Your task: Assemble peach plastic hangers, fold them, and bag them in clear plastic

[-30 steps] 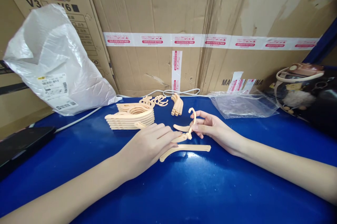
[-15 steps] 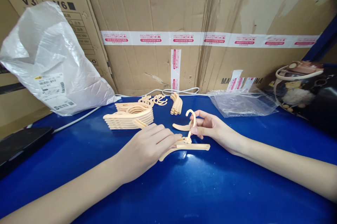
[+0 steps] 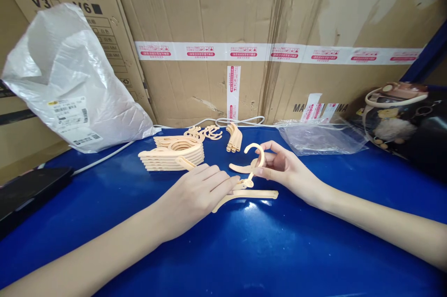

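My right hand (image 3: 279,166) pinches a cream plastic hanger hook (image 3: 262,153) between thumb and fingers, its curve facing me more broadly. The hook's lower end meets a small round joint on the hanger piece (image 3: 240,186) that my left hand (image 3: 200,197) grips; whether they are locked together I cannot tell. That piece's far end shows beyond my left knuckles, and its middle is hidden under my fingers. Just below, a curved hanger arm (image 3: 260,194) extends right from under my left hand. Behind the hook, another curved arm (image 3: 240,167) lies on the blue table (image 3: 279,255).
A stack of hanger parts (image 3: 171,159) stands behind my left hand. Loose hooks (image 3: 211,132) and several curved arms (image 3: 234,138) lie farther back. A white bag (image 3: 80,87) leans at left, near a black device (image 3: 31,194). Clear plastic (image 3: 321,138) lies right, before cardboard (image 3: 209,87).
The hook has turned in my right fingers, so its curve now shows wider. My right hand has shifted slightly; my left hand stays nearly still.
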{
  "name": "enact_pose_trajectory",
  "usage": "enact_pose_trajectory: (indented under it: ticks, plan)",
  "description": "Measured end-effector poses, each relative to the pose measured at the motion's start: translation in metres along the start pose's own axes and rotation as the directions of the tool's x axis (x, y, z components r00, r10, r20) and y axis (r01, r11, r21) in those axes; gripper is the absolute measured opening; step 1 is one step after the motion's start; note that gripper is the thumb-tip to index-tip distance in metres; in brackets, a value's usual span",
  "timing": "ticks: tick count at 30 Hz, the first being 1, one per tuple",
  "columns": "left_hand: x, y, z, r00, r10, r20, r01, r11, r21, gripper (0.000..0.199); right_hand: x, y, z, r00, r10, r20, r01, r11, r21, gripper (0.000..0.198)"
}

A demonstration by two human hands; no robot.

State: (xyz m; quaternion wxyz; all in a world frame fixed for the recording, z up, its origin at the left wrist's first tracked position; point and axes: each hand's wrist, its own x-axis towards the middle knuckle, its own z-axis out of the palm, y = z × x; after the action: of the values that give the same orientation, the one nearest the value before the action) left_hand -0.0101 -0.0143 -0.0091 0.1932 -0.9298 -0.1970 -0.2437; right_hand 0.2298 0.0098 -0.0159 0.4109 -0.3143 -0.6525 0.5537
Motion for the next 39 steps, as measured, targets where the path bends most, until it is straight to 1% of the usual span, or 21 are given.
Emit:
enact_pose_trajectory:
  ticks: [5, 10, 13, 21, 27, 33, 36, 39]
  plan:
    - [-0.0009, 0.0006, 0.0024, 0.997, -0.027, 0.068, 0.029, 0.999, -0.039, 0.037, 0.0001, -0.0022, 0.0024, 1.000, -0.019, -0.018, 0.018, 0.999, -0.028, 0.045]
    - [0.0010, 0.0015, 0.0019, 0.997, -0.011, 0.079, 0.012, 1.000, -0.008, 0.041, -0.0004, -0.0041, 0.0055, 0.999, -0.030, -0.029, 0.027, 0.995, -0.095, 0.041]
    - [0.0016, 0.0015, 0.0022, 0.997, -0.002, 0.080, 0.001, 1.000, 0.009, 0.040, -0.0004, -0.0038, 0.0058, 0.999, -0.021, -0.036, 0.017, 0.995, -0.097, 0.041]
    - [-0.0005, 0.0032, 0.0046, 0.995, -0.047, 0.088, 0.043, 0.998, 0.048, 0.035, 0.0003, -0.0045, 0.0066, 0.996, -0.061, -0.062, 0.054, 0.992, -0.112, 0.038]
    - [-0.0025, 0.0041, 0.0052, 0.990, -0.094, 0.104, 0.093, 0.996, 0.012, 0.029, 0.0000, -0.0058, 0.0083, 0.996, -0.006, -0.084, 0.003, 0.999, -0.034, 0.039]
    - [-0.0014, 0.0057, 0.0058, 0.990, -0.116, 0.078, 0.116, 0.993, 0.005, 0.028, -0.0006, -0.0031, 0.0084, 0.990, 0.022, -0.142, -0.027, 0.999, -0.036, 0.041]
    - [-0.0007, 0.0066, 0.0057, 0.990, -0.123, 0.074, 0.122, 0.992, 0.020, 0.028, 0.0002, -0.0011, 0.0082, 0.989, 0.036, -0.144, -0.039, 0.999, -0.017, 0.043]
    - [-0.0004, 0.0072, 0.0055, 0.988, -0.118, 0.098, 0.116, 0.993, 0.026, 0.028, 0.0013, 0.0006, 0.0079, 0.989, 0.057, -0.138, -0.057, 0.998, 0.007, 0.045]
